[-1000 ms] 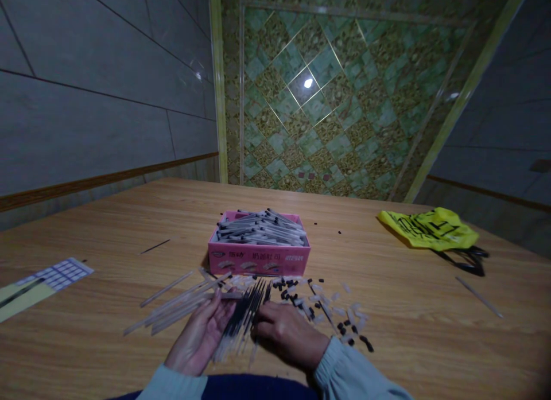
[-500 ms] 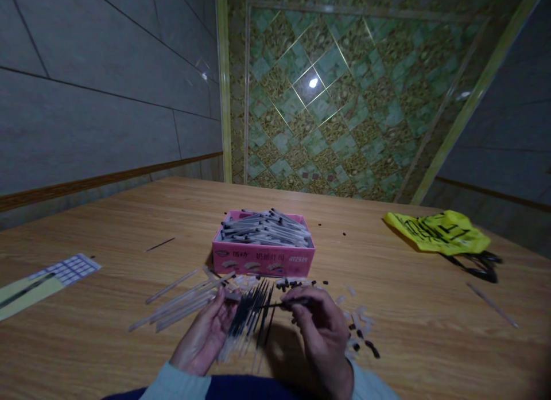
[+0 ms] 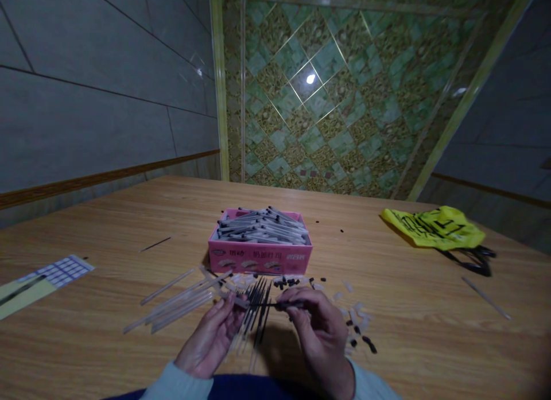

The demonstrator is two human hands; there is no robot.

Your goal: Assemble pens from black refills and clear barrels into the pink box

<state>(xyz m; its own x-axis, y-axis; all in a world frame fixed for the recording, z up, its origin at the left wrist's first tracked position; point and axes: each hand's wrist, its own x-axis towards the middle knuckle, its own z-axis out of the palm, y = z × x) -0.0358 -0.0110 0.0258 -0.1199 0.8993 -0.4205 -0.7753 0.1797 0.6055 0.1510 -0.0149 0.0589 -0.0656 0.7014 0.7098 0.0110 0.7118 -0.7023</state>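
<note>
Between thumb and fingers, my left hand (image 3: 210, 338) pinches a translucent pen barrel (image 3: 241, 302). My right hand (image 3: 322, 330) is closed on a thin dark pen refill (image 3: 267, 304), whose far end points left and meets the barrel's end. Whether it has gone inside I cannot tell. Beneath and between the hands lie several dark refills (image 3: 261, 325) in a loose fan. Clear empty barrels (image 3: 178, 309) rest left of my left hand. Small black plugs (image 3: 293, 282) and clear caps (image 3: 360, 317) are scattered behind and right of my right hand.
A pink box (image 3: 258, 266) heaped with pens (image 3: 264, 228) stands just beyond my hands. At right are a yellow bag (image 3: 439, 228) with black handles and a lone thin barrel (image 3: 486, 298). A checked paper packet (image 3: 64, 274) and a thin dark refill (image 3: 155, 244) lie at left.
My left hand has moved right with the barrel, closing the gap to my right hand. The refill now lines up with the barrel's end. The view has shifted slightly.
</note>
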